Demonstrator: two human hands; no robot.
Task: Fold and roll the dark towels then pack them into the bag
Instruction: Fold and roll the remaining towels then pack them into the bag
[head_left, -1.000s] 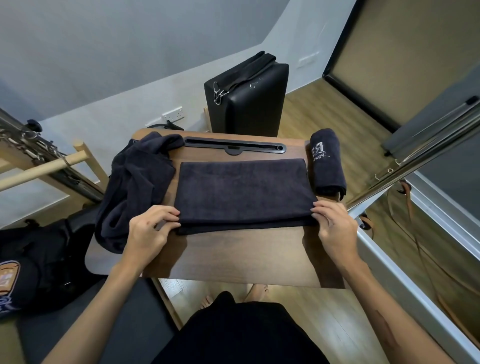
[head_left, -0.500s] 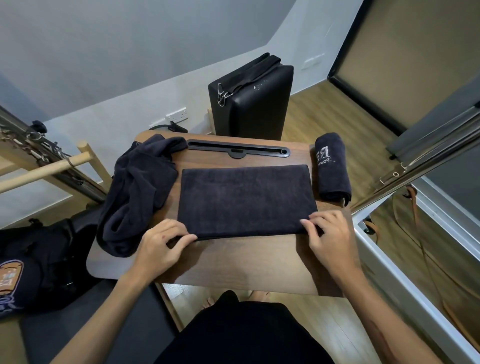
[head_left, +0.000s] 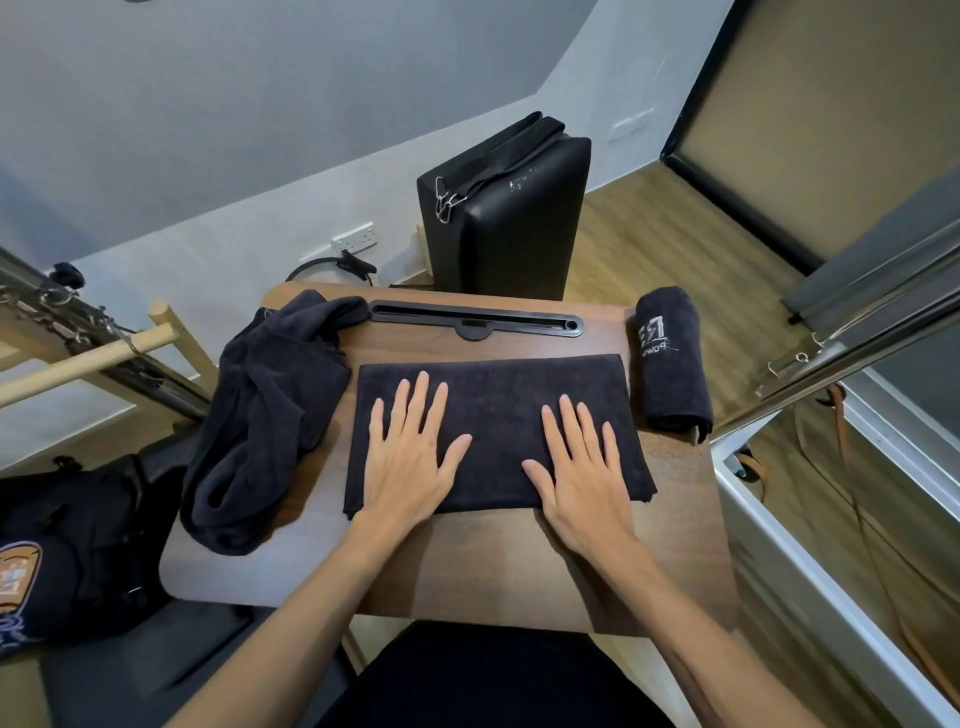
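Observation:
A dark towel (head_left: 498, 395) lies folded flat as a wide rectangle on the small wooden table (head_left: 493, 561). My left hand (head_left: 410, 457) presses flat on its left half, fingers spread and straight. My right hand (head_left: 582, 467) presses flat on its right half the same way. A rolled dark towel (head_left: 672, 364) with pale lettering lies at the table's right edge. A crumpled heap of dark towels (head_left: 260, 415) drapes over the table's left side. A black bag (head_left: 67, 551) with a patch sits low at the left, below table height.
A black slotted strip (head_left: 475, 325) runs along the table's far edge. Behind it stands a black padded box (head_left: 504, 218) with a strap. Metal rails (head_left: 857, 332) cross at right, a wooden bar and frame (head_left: 88, 353) at left. Wood floor lies beyond.
Both hands have left the towel's near corners, where they pinched the edge, and now lie flat on top of the folded towel. The camera has shifted closer.

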